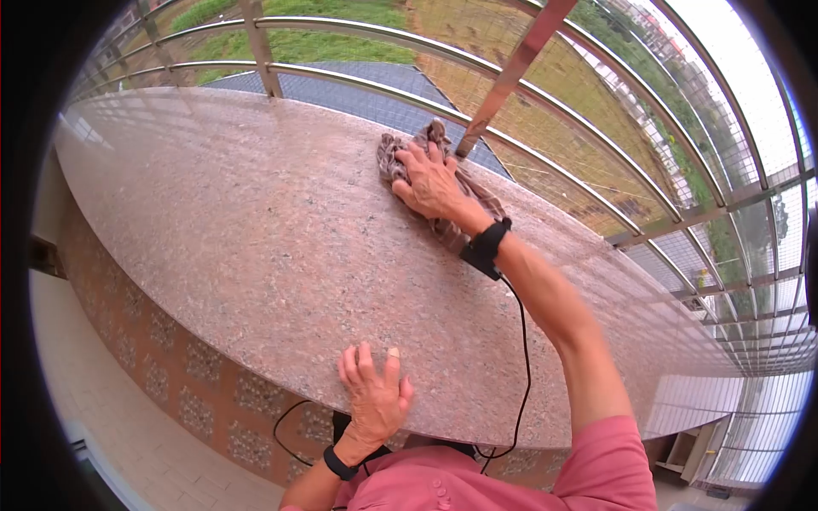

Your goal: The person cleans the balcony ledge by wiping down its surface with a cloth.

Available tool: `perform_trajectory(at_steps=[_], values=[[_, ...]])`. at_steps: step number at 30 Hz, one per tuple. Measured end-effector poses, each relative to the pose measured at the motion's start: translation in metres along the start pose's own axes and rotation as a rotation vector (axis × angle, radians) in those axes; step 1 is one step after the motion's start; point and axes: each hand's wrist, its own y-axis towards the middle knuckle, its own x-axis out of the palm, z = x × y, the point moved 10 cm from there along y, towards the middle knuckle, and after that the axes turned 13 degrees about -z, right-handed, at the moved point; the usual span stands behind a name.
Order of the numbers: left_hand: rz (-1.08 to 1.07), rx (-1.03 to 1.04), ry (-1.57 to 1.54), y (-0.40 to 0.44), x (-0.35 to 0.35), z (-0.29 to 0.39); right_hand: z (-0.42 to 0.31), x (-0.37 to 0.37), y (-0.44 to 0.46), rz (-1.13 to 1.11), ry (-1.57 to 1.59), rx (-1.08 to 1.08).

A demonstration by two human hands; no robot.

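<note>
The right hand (pixel 430 183), fingers slightly spread, presses a crumpled cloth (pixel 389 162) against the granite slab (pixel 273 230); the left hand (pixel 375 396), half open, rests empty at its near edge

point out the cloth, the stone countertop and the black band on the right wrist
cloth (pixel 388 157): head view, on its bunched left end
stone countertop (pixel 247 230): head view, on its bare speckled top
black band on the right wrist (pixel 487 244): head view, on its strap

Two hands (pixel 375 400) (bare), two black wristbands (pixel 341 462), one cloth (pixel 450 223)
</note>
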Motion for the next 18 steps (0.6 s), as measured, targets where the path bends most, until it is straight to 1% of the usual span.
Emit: perform_trajectory(at_steps=[4, 7, 11, 18], values=[[0.016, 0.001, -0.015, -0.001, -0.002, -0.001, -0.006, 0.003, 0.035, -0.073, -0.005, 0.083], [0.018, -0.012, -0.011, 0.0, -0.003, 0.0, -0.026, 0.012, 0.051, -0.061, -0.029, 0.066], [0.031, -0.022, -0.031, -0.001, -0.004, -0.002, -0.071, 0.029, 0.092, -0.058, 0.005, -0.07], [0.063, 0.016, -0.102, -0.001, -0.008, -0.002, -0.104, 0.029, 0.169, -0.102, 0.025, -0.141]])
